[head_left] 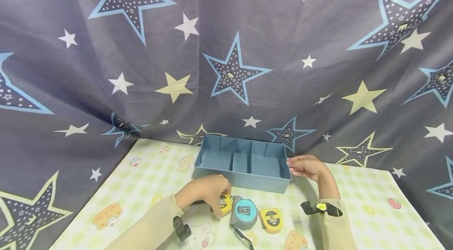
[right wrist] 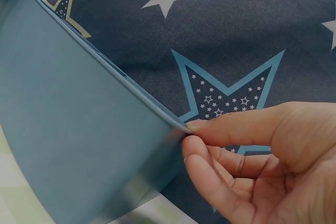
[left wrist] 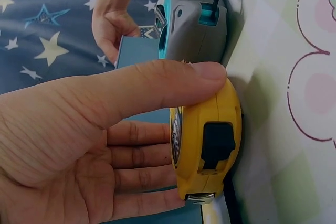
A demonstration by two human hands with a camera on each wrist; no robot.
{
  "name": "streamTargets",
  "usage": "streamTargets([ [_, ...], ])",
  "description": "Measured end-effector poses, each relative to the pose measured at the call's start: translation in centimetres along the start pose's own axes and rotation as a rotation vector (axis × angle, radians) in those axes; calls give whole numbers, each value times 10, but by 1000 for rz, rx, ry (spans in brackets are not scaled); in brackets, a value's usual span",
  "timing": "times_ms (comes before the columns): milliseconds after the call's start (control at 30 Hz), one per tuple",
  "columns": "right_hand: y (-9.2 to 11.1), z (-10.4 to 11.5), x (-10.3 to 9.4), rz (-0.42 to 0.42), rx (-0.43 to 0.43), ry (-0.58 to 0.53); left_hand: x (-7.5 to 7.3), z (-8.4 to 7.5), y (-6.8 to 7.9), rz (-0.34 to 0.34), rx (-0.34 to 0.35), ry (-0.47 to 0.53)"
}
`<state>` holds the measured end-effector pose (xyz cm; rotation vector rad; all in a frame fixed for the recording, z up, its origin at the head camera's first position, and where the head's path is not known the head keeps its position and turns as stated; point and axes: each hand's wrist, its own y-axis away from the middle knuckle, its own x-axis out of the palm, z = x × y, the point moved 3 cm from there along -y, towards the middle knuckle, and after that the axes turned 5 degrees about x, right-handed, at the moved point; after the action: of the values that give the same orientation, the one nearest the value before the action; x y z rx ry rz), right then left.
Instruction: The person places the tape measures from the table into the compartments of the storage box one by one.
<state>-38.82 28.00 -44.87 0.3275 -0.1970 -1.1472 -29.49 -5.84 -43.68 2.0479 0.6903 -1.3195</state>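
My left hand [head_left: 209, 191] grips a yellow tape measure [head_left: 227, 203] in front of the box. In the left wrist view the thumb lies across this tape measure [left wrist: 192, 156] and the other fingers reach behind it. Just right of it stands a grey tape measure with a turquoise face [head_left: 245, 211] and a black strap. Farther right lies another yellow tape measure [head_left: 271, 220] with a black label. My right hand [head_left: 308, 166] pinches the rim of a blue-grey divided box [head_left: 244, 180] at its right end, thumb and fingertips meeting at the corner in the right wrist view.
Two dividers [head_left: 251, 157] split the box into three compartments, with no items visible inside. A checked, cartoon-print cloth [head_left: 155, 191] covers the table. Directly behind the box hangs a dark curtain [head_left: 226, 116] with stars. Black bands [head_left: 181, 228] circle both wrists.
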Motion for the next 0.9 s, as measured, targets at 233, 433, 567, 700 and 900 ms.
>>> streamTargets([
  [233, 3, -1, -4, -1, -10, -10, -5, -4, -1, 9, 34, 14],
  [433, 3, 1, -7, 5, -13, 3, -6, -1, 1, -4, 67, 46],
  [567, 4, 3, -7, 5, -13, 7, -8, 3, 3, -26, 96, 70],
  [700, 4, 3, -6, 5, -14, 0, -12, 5, 6, -40, 150, 102],
  [900, -1, 0, -4, 7, -11, -12, -20, 9, 15, -67, 186, 127],
])
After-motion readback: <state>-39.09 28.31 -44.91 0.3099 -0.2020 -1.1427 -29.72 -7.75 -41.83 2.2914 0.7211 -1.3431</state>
